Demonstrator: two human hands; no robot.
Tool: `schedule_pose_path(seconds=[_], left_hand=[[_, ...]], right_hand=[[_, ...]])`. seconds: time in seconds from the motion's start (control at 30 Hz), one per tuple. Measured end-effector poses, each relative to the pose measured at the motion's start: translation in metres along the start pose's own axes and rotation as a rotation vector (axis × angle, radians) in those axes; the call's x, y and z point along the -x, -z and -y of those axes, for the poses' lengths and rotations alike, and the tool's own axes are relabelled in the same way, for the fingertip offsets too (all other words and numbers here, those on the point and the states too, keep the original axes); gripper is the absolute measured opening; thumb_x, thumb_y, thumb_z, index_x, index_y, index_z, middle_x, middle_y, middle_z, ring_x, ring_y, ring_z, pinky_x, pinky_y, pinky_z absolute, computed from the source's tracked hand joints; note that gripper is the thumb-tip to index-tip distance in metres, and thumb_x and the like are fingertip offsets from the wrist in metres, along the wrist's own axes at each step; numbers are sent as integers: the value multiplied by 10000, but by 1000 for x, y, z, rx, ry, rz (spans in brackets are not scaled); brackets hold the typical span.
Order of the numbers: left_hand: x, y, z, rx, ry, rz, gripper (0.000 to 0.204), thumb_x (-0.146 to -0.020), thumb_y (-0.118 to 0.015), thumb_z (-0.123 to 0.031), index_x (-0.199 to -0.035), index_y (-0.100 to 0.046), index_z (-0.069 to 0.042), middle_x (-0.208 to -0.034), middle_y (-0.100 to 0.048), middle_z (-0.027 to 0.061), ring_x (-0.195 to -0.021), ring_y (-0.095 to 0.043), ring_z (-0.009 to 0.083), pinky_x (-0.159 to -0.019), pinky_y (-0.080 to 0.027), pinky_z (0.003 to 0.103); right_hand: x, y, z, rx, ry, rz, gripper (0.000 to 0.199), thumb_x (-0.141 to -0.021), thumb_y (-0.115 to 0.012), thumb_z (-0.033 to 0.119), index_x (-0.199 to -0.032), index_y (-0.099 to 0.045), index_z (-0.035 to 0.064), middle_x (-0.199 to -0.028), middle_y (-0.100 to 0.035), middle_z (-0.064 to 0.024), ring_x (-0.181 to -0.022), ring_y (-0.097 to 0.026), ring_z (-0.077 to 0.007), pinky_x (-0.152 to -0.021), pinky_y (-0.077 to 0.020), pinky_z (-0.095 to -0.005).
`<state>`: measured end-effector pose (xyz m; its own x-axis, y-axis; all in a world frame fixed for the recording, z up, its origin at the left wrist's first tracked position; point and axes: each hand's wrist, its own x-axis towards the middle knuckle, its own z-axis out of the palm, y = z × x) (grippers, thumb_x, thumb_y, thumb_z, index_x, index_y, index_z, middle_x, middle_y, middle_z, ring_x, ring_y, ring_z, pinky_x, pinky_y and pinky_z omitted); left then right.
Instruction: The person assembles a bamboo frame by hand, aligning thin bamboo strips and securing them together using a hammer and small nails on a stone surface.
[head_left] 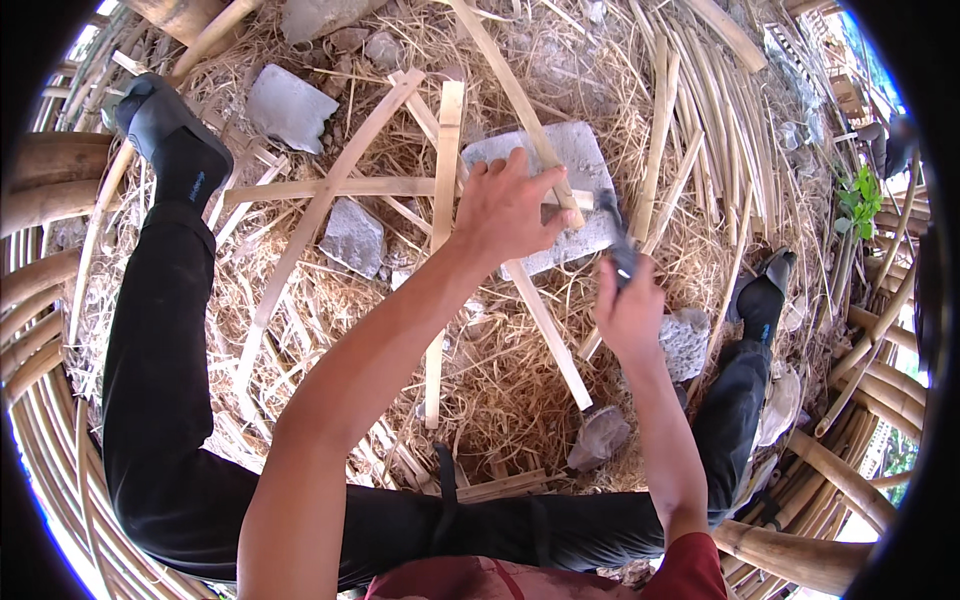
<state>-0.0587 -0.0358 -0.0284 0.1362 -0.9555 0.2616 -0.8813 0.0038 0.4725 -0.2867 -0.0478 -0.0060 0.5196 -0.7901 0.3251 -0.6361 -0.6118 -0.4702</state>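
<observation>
My left hand presses over crossing bamboo strips on a pale flat stone slab, its thumb and fingers closed around them. One long bamboo strip slants down from the far edge and passes beside my fingers. Another strip comes out from under the hand toward me. My right hand grips a hammer with a dark handle. Its dark head is at the slab's right side, close to the strip ends; whether it touches them I cannot tell. My palm hides part of the crossing.
Crossed bamboo strips lie left of the slab, over straw. Rocks and a broken slab piece are scattered about. My outstretched legs frame the area. Bundled bamboo lies at the right, near bamboo poles.
</observation>
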Motion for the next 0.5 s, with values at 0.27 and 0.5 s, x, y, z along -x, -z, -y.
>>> schedule_pose_path(seconds=[0.27, 0.5], left_hand=[[0, -1, 4, 5, -30, -46, 541, -811, -800, -515, -1270, -730, -238, -981, -578, 99, -825, -649, 284, -826, -514, 470], [-1, 2, -1, -32, -9, 8, 548, -813, -792, -532, -1272, -733, -239, -1021, -599, 120, -907, -673, 310, -869, -519, 473]], right_hand=[[1, 7, 1, -31, -19, -23, 312, -1044, -604, 299, -1035, -499, 5, -566, -605, -140, -491, -660, -381, -454, -532, -481], [-6, 18, 11, 42, -130, 114, 323, -1045, -594, 290, -1037, -505, -21, -614, -642, -195, -557, -673, -430, -507, -547, -509]])
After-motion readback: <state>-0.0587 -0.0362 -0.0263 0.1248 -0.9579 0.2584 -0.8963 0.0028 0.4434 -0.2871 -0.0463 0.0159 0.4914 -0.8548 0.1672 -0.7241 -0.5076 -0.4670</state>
